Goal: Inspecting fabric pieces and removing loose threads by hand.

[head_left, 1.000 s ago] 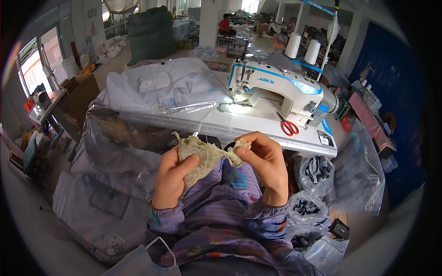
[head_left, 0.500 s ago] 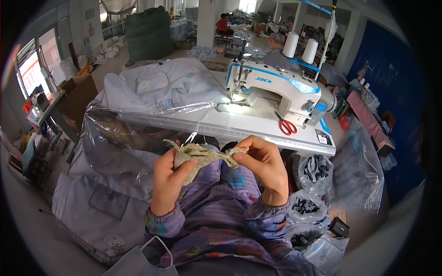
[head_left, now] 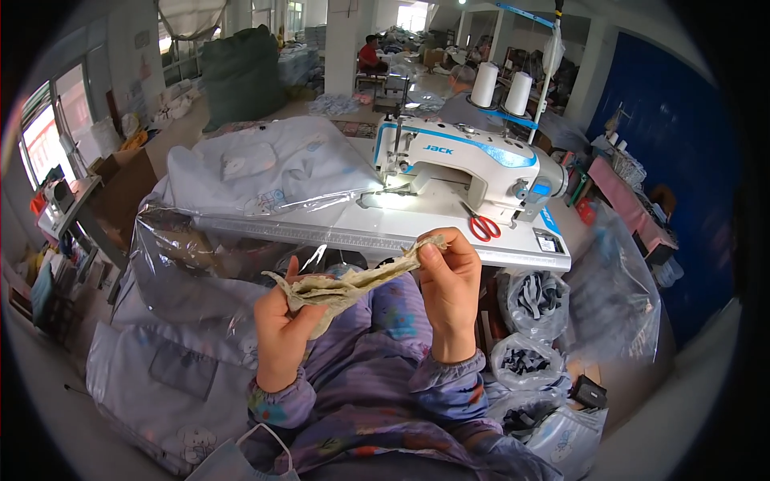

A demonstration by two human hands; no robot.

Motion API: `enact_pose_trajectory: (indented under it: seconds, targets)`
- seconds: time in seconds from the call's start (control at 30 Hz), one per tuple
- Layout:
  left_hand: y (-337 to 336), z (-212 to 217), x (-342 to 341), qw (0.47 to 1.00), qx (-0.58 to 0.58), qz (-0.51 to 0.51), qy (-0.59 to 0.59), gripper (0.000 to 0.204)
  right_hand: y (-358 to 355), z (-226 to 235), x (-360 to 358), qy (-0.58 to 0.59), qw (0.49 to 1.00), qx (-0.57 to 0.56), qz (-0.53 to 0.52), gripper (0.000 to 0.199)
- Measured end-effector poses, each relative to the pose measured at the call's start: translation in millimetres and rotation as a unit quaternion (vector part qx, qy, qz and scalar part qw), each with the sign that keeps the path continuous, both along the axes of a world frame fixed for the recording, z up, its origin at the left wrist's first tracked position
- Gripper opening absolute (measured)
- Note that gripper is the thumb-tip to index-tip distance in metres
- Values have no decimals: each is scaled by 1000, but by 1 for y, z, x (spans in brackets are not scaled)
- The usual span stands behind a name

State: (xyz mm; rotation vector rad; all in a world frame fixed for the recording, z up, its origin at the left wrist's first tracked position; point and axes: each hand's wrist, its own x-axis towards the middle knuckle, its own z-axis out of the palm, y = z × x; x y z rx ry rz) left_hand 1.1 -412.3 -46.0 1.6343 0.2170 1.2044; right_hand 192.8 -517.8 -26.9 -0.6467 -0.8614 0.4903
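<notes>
Greenish-beige and crinkled, a thin, layered piece with ragged edges (head_left: 341,290), whose material we cannot tell, stretches between our hands, above our purple patterned clothes (head_left: 353,401) and just on our side of the near edge of a white sewing table (head_left: 429,215). Our left hand (head_left: 281,329) grasps the wider end, with the thumb lying across it. Our right hand (head_left: 451,276) sits higher and pinches the narrow end between thumb and fingers.

On the table, right of its middle, we have a white sewing machine with blue trim (head_left: 465,152), its lamp lit. Red-handled scissors (head_left: 484,228) lie beside it, left of the near right corner. Behind the machine stand 2 white cones of thread (head_left: 484,86). White printed fabric (head_left: 301,152) is heaped over the table's left end. Below the near right corner, clear plastic bags (head_left: 539,329) hold dark and pale strips.
</notes>
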Motion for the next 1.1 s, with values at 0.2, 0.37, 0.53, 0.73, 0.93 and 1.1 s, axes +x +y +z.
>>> enact_pose_trajectory:
  seconds: [0.2, 0.37, 0.53, 0.73, 0.93, 1.1]
  targets:
    - [-6, 1, 2, 998, -57, -2, -20, 13, 2, -3, 1, 69, 997, 42, 2, 5]
    - [-9, 7, -2, 988, -140, -10, -62, 18, -12, 12, 10, 133, 988, 65, -45, 6]
    - [-6, 6, -5, 988, -145, 0, -59, 23, -32, 22, -3, 7, 998, 59, -30, 9]
    - [-5, 6, -2, 985, -160, -20, -70, 24, -62, 47, -36, -86, 989, 94, -75, 15]
    - [-4, 4, -2, 983, -169, -33, -65, 23, -75, 50, -46, -161, 962, 213, -57, 27]
    - [0, 0, -3, 986, -152, -26, -70, 24, -87, 51, -46, -191, 951, 241, -30, 15]
